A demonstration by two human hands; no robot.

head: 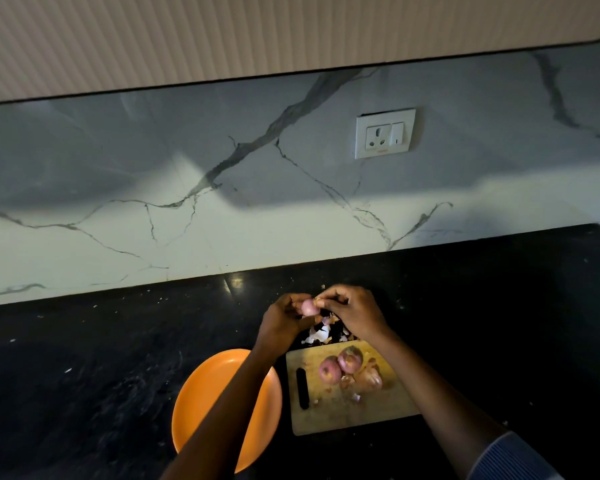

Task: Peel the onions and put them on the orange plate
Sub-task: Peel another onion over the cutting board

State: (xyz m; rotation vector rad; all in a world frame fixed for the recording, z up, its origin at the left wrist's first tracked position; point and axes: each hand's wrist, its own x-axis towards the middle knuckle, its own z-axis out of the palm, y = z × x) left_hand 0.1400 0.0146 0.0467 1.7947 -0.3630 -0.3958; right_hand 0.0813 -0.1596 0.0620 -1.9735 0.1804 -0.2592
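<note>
Orange plate [201,403] sits lower centre, beside a cutting board [329,415] bearing three onions [350,360]. Above, left hand [281,322] grips an onion [308,307]; right hand [355,311] fingers pinch its skin over peels [321,334].

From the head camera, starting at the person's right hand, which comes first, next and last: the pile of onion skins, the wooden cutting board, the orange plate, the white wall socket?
1. Pile of papery onion skins, just below the right hand.
2. Rectangular wooden cutting board, toward the person.
3. Round orange plate, lower left, under the left forearm.
4. White wall socket, up on the marble backsplash.
</note>
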